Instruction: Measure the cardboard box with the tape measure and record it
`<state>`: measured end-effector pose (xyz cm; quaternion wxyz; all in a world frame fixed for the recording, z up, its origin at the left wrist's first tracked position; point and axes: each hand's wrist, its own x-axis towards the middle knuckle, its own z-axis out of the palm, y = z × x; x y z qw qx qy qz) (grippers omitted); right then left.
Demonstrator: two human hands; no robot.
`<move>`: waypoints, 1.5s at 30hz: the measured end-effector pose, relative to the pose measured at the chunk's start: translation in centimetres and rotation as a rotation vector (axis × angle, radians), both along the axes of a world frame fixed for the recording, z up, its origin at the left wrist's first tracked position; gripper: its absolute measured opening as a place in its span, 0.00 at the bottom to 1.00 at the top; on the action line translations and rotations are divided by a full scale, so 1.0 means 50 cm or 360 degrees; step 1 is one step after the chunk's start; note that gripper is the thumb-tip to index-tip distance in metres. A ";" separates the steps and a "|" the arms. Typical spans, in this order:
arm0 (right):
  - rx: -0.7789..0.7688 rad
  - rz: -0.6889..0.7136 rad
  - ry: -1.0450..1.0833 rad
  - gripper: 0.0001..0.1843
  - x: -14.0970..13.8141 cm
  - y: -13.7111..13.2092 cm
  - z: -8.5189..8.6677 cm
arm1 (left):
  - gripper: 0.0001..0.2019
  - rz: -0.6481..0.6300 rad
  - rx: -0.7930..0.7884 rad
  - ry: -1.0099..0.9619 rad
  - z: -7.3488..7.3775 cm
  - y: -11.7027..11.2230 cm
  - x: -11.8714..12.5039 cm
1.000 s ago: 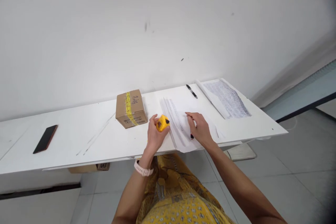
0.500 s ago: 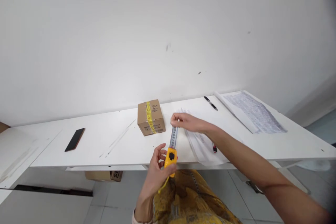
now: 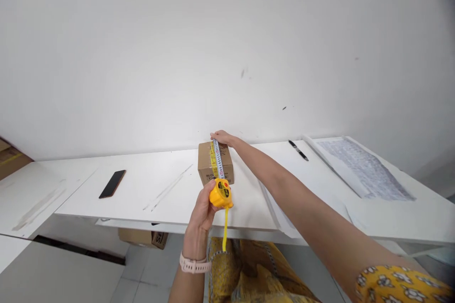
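My left hand point(image 3: 202, 213) is closed around a yellow tape measure point(image 3: 220, 193), held just in front of a small cardboard box point(image 3: 209, 165) with a yellow tape stripe. The white tape blade point(image 3: 217, 158) runs from the case across the box's top to its far edge. My right hand point(image 3: 222, 137) reaches over the table and pinches the blade's end at that far edge. The box stands on the long white table point(image 3: 159, 189).
A black phone point(image 3: 112, 183) lies on the table to the left. A black pen point(image 3: 297, 150) and printed sheets point(image 3: 359, 165) lie to the right, with more papers point(image 3: 284, 218) near the front edge under my right arm. Cardboard boxes point(image 3: 142, 236) sit under the table.
My right hand has pulled the blade out and carried its end from beside the box to the box's far edge. My left hand raised the case up to the box's near side.
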<state>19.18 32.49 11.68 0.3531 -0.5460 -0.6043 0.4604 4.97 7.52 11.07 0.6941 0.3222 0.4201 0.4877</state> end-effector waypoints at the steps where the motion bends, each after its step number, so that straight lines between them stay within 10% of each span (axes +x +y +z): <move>1: -0.0009 -0.0016 0.0007 0.16 -0.007 0.005 -0.010 | 0.25 -0.0003 0.0007 0.0005 -0.003 0.002 0.000; 33: 0.0198 -0.0078 0.0169 0.22 0.012 -0.047 -0.087 | 0.29 0.0011 -0.0076 0.0084 -0.043 -0.031 -0.006; 45: 0.0669 -0.0095 0.0270 0.14 0.130 -0.196 0.061 | 0.31 -0.0335 0.0347 0.0486 -0.008 -0.049 -0.142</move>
